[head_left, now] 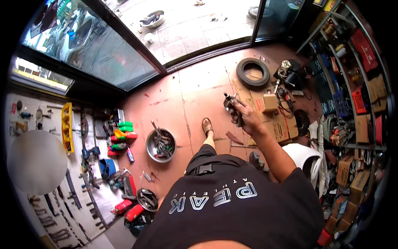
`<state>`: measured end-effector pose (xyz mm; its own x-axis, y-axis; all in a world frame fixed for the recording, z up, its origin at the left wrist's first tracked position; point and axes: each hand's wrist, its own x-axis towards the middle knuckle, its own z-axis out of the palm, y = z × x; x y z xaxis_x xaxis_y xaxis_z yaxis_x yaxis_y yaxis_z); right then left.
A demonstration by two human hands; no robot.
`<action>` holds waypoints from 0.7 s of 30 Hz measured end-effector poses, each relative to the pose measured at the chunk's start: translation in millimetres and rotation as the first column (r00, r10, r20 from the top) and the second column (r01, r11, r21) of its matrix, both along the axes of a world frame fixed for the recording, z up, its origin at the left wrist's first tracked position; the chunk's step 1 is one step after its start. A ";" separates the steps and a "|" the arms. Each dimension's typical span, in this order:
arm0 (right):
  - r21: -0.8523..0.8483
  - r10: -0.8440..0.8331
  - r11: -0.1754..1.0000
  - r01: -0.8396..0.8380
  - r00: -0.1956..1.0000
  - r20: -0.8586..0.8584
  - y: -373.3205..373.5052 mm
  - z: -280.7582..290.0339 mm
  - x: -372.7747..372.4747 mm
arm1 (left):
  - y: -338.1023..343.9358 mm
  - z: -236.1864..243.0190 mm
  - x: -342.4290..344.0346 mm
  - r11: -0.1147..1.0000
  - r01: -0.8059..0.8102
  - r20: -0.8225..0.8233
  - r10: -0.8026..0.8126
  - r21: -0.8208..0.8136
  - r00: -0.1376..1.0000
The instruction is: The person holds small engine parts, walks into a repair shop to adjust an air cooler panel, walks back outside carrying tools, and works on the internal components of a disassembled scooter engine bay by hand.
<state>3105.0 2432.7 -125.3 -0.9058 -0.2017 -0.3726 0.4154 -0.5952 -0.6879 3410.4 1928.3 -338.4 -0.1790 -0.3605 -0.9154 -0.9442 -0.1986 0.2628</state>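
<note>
My right hand (247, 118) is raised over the floor, right of the middle, with its fingers wrapped round an air impact wrench (229, 104). The wrench looks grey metal, and its dark tip points up and to the left. My palm and fingers hide much of its body. Below and beyond the hand lies flattened cardboard (278, 128) with a small brown box (270, 102) on it. My left hand is out of sight; only a sliver of skin shows at the left side of my dark shirt.
A black tyre (241, 79) lies near the glass doorway. Left of my foot stands a metal bowl (148, 151) of tools. Tools and bottles line the left wall by a pegboard (89, 199); crowded shelves (351, 83) stand right. A white curved panel (296, 151) sits near my right side.
</note>
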 end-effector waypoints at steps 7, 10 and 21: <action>-0.025 -0.010 1.000 0.010 1.000 0.003 -7.3 7.2 -198.2 | 19.7 -4.0 -407.1 0.906 0.335 -0.471 -0.422 -0.260 0.775; -0.024 -0.030 0.999 0.031 0.999 0.021 -3.1 12.6 -278.6 | 72.1 38.3 -608.4 0.802 0.516 -0.556 -0.588 -0.301 0.588; 0.027 -0.025 0.999 0.023 0.997 0.079 15.7 -32.1 -633.5 | 54.3 -44.4 -905.8 0.554 0.485 -0.465 -0.832 -0.677 0.302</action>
<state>2471.5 2448.5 -157.3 -0.8777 -0.1698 -0.4480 0.4551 -0.5879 -0.6688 2504.6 1982.7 -382.8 -0.9802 -0.0319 -0.1953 -0.1659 0.6700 0.7236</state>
